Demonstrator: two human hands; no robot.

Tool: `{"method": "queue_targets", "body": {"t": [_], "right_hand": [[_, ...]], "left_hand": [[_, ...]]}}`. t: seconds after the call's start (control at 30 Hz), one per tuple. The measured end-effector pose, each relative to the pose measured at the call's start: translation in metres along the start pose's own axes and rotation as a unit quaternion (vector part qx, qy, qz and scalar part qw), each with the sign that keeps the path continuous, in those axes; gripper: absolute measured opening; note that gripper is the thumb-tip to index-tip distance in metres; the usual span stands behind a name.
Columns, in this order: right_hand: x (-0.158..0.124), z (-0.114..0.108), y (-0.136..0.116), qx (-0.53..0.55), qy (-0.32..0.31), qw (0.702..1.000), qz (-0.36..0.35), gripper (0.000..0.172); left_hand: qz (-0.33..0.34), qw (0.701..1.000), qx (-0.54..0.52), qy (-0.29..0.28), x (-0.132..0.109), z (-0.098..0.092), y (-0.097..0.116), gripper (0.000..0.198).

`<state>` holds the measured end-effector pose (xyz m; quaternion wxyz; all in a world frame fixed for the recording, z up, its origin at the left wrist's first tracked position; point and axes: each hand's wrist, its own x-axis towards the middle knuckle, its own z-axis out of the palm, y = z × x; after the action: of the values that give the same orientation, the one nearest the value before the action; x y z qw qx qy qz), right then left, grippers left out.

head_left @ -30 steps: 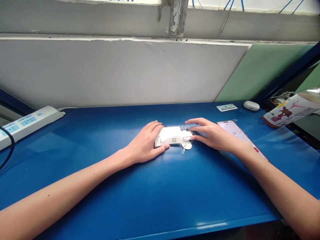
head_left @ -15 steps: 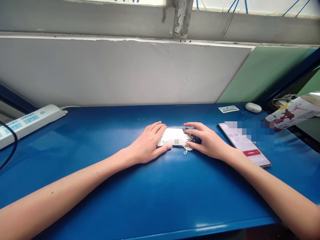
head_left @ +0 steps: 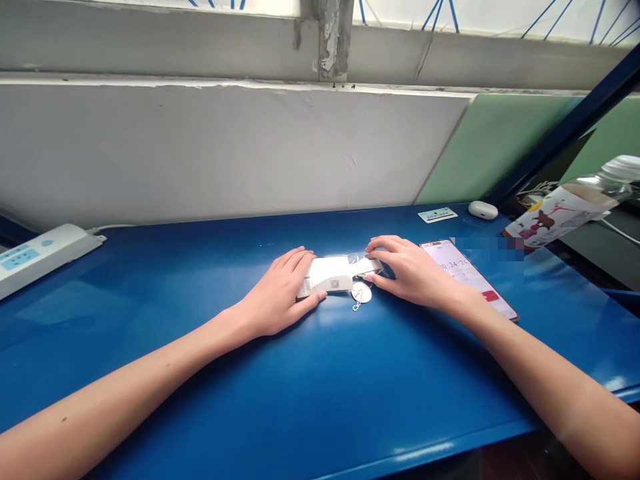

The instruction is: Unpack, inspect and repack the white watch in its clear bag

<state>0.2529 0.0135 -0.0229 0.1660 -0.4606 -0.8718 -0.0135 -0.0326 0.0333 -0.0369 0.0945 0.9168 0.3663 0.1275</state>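
Observation:
A flat white packet [head_left: 331, 272] with a small QR code lies on the blue table. My left hand [head_left: 283, 290] grips its left end, thumb on the near edge and fingers over the far edge. At the packet's right end, a pale strip [head_left: 367, 267] runs out to my right hand [head_left: 407, 270], whose thumb and fingers close on it. Clear plastic shows beside the strip. Just below it lies a round whitish tag [head_left: 361, 292] with a short ball chain [head_left: 357, 307]. My fingertips partly hide the strip's far end.
A phone [head_left: 465, 277] with a running timer lies beside my right forearm. Behind it are a card [head_left: 437, 215] and a white earbud case [head_left: 483, 210]. A labelled bottle [head_left: 565, 207] stands tilted-looking at right. A power strip [head_left: 50, 257] lies at left on the blue table [head_left: 300, 400].
The camera has turned, so the scene sits further left. The pale strip and round tag show more plainly between my hands, and the dark patch beneath my right fingers no longer shows.

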Motion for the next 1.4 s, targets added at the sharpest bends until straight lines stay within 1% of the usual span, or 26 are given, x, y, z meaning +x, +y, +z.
{"method": "queue_targets", "body": {"t": [0.13, 0.2, 0.3, 0.43, 0.63, 0.77, 0.9, 1.0, 1.1, 1.2, 1.3, 1.4], "right_hand": [[-0.002, -0.002, 0.004, -0.004, -0.018, 1.000, 0.025, 0.028], [-0.003, 0.000, 0.003, 0.001, -0.013, 1.000, 0.019, 0.033], [-0.003, 0.005, 0.000, 0.046, -0.016, 0.999, -0.005, 0.038], [-0.001, 0.011, -0.006, 0.104, -0.024, 0.994, 0.002, 0.029], [0.000, 0.016, -0.009, 0.118, -0.013, 0.993, -0.002, 0.025], [0.001, 0.016, -0.004, 0.130, -0.015, 0.991, -0.006, 0.024], [0.001, 0.013, 0.006, 0.122, -0.015, 0.992, 0.021, 0.021], [0.002, 0.008, 0.011, 0.094, 0.022, 0.994, 0.055, 0.020], [0.001, 0.004, 0.011, -0.002, 0.084, 0.991, 0.101, 0.021], [0.000, 0.000, 0.005, -0.095, 0.141, 0.975, 0.145, 0.024], [-0.001, -0.003, 0.000, -0.110, 0.186, 0.964, 0.157, 0.023], [-0.001, -0.012, -0.001, -0.103, 0.202, 0.964, 0.142, 0.024]], "left_hand": [[-0.004, 1.000, 0.002, -0.005, -0.001, 0.001, 0.000, 0.063], [-0.003, 1.000, 0.003, 0.000, -0.001, 0.001, -0.001, 0.063], [0.006, 1.000, 0.000, 0.011, -0.001, 0.001, 0.000, 0.062], [0.012, 1.000, -0.010, 0.018, 0.000, -0.002, 0.002, 0.061], [0.003, 1.000, -0.009, 0.010, 0.001, -0.003, 0.003, 0.061], [-0.005, 1.000, -0.022, 0.021, -0.001, -0.001, 0.002, 0.058], [-0.010, 0.999, -0.018, 0.031, -0.002, 0.000, -0.001, 0.055], [-0.015, 1.000, -0.005, 0.026, -0.001, -0.001, -0.001, 0.055], [-0.019, 1.000, -0.001, 0.017, -0.001, -0.002, 0.001, 0.055], [-0.020, 1.000, -0.003, 0.014, 0.000, -0.003, 0.003, 0.055], [-0.020, 1.000, -0.007, 0.014, 0.002, -0.005, 0.006, 0.054], [-0.025, 0.999, -0.018, 0.007, 0.003, -0.009, 0.008, 0.053]]}}
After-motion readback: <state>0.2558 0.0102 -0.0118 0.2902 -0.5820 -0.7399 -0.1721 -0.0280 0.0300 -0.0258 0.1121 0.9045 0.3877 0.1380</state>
